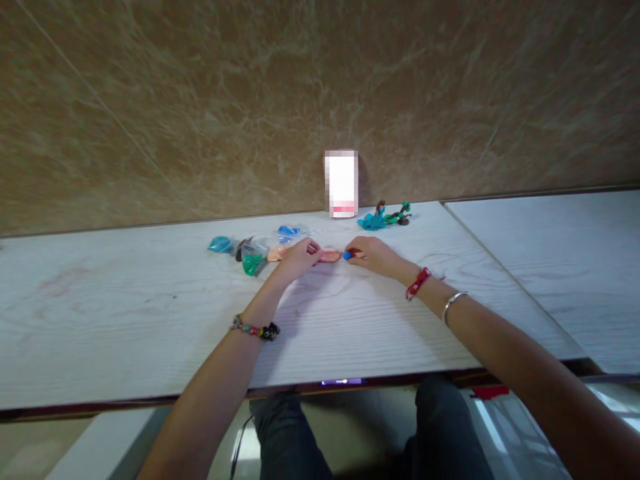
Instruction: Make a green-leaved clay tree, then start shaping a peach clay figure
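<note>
My left hand point(301, 257) pinches the left end of a flat, peach-coloured strip of modelling clay point(329, 255) just above or on the white tabletop. Close to the strip's right end, my right hand point(375, 255) is closed on a small blue clay ball point(347, 255) at its fingertips. Beside my left hand lies a packet of peach clay point(276, 254), partly covered by that hand. Behind it is a clear bag with blue clay point(289, 233). Further left sit green clay point(253, 264) in a bag, a dark brown packet point(241, 249) and teal clay point(220, 245).
Behind my right hand, near the wall point(225, 120), stand a teal clay figure point(373, 221) and a green and brown one point(399, 215). A white, blurred-out upright object point(342, 180) leans by the wall. The table's point(150, 347) front edge runs above my legs.
</note>
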Demonstrator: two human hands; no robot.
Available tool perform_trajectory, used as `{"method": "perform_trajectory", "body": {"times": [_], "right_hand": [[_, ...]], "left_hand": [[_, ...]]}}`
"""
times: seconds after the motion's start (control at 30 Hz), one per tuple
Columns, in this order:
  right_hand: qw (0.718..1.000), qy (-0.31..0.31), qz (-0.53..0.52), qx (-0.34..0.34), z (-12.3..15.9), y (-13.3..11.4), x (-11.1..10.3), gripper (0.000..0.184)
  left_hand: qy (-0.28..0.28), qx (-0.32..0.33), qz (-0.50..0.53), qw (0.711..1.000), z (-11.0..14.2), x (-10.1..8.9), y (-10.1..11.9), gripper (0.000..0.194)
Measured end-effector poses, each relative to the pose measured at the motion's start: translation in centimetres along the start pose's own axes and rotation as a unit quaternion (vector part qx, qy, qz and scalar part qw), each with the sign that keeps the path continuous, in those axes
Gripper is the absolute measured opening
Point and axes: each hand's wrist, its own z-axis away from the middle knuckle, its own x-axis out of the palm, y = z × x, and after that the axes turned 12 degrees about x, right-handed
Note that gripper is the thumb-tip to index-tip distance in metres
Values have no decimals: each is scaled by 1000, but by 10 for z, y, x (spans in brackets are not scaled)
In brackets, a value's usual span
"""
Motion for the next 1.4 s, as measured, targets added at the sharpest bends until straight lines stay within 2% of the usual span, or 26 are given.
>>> {"method": "perform_trajectory", "body": {"times": [0.13,0.2,0.4,0.57,0.7,0.97,1.07,1.23,1.4], "right_hand": [[996,78,-6,-37,0,1,3,17],[994,94,-10,-48,-1,2,4,17],[994,91,-2,-66,-1,1,4,14],[997,58,6,-53,0,-4,1,14],[999,37,10,-24,1,-8,-2,18],[999,12,-27,-12,5,-10,-5,31],[998,17,-53,-22,6,-7,-5,33],[994,51,-91,-34,5,-2,-3,21],[987,60,-147,-9,6,-1,-3,18]], "left_hand": [[2,-11,72,997,0,3,2,10],[-1,-3,92,996,-1,4,1,11],[-15,14,122,992,-2,8,0,13],[-16,33,98,995,-2,9,-2,11],[-1,34,61,998,-2,9,-4,11],[-9,5,67,998,1,6,4,13],[-19,6,63,998,2,4,7,16],[-32,16,81,996,1,3,5,13],[-46,25,88,995,1,2,6,18]]}}
